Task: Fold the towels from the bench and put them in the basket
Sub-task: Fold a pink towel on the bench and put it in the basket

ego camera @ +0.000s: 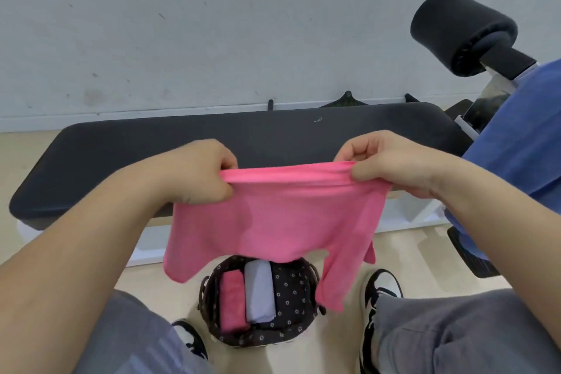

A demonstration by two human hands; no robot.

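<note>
A pink towel (273, 222) hangs in the air in front of the black bench (151, 149), stretched between both hands. My left hand (197, 173) pinches its upper left edge and my right hand (391, 164) pinches its upper right edge. The towel's lower corners droop over the basket (291, 334), a dark flower-patterned one on the floor between my feet. Inside the basket lie a folded dark pink towel (232, 300) and a folded pale grey towel (260, 294) side by side. A blue towel (522, 136) drapes over the bench's right end.
A black foam roller pad (461, 30) on a white frame rises at the right of the bench. A grey wall (212, 24) stands right behind the bench. My shoes (379, 291) and grey trouser legs flank the basket on the pale wooden floor.
</note>
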